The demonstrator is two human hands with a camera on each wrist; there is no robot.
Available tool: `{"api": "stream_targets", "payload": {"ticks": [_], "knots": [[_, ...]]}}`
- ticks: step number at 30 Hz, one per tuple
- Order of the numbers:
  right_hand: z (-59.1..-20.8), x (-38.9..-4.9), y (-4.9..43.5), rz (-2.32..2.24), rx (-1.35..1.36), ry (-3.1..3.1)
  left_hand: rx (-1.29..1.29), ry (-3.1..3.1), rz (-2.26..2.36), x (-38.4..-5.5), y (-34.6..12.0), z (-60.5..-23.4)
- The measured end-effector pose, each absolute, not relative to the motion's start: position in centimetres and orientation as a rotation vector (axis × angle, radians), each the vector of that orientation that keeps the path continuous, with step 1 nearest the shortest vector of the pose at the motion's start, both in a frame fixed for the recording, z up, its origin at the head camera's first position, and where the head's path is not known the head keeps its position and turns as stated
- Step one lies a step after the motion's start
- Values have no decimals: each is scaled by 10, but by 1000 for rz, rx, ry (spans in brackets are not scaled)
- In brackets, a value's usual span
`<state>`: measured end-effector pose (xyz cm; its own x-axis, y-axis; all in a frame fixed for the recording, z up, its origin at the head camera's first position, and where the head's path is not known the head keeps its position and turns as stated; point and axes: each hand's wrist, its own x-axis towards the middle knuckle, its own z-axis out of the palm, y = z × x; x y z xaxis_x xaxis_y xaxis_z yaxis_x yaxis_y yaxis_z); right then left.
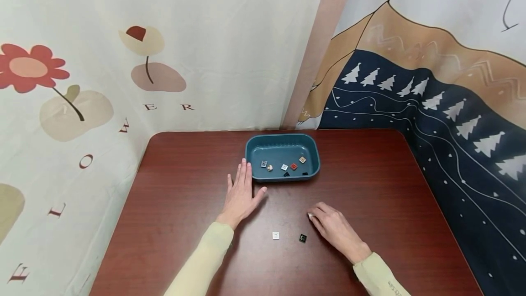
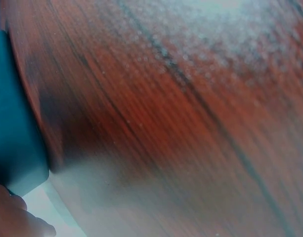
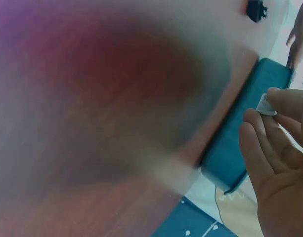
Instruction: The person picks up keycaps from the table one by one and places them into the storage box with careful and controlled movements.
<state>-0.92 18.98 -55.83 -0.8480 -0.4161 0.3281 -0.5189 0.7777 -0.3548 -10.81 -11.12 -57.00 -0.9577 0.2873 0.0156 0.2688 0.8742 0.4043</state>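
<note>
In the head view my right hand [image 1: 334, 227] is over the table, right of centre. Its thumb and fingertips pinch a small white keycap-like piece [image 3: 266, 105], clearest in the right wrist view. My left hand [image 1: 240, 195] lies with straight fingers at the front left corner of a teal tray [image 1: 283, 179], fingertips right at its rim. Between the hands and nearer to me, a white square piece [image 1: 276, 235] and a black square piece [image 1: 302, 238] lie apart on the table. Several small pieces, among them a red one [image 1: 293, 166], are spread inside the tray.
The dark red wooden table [image 1: 185, 195] has rounded back corners. A cream curtain [image 1: 230, 58] with printed flowers hangs behind and to the left. Navy cloth [image 1: 435, 150] with white trees hangs along the right side. The tray stands near the back edge.
</note>
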Motion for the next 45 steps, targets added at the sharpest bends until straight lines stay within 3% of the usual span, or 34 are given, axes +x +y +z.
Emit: {"api": "stream_targets", "payload": {"ticks": [29, 45], "knots": [[-523, -36, 188, 775, 428, -2616, 440, 3001, 605, -108, -111, -570], [-504, -70, 178, 840, 329, -2522, 439, 3002, 626, -108, -111, -570]]}}
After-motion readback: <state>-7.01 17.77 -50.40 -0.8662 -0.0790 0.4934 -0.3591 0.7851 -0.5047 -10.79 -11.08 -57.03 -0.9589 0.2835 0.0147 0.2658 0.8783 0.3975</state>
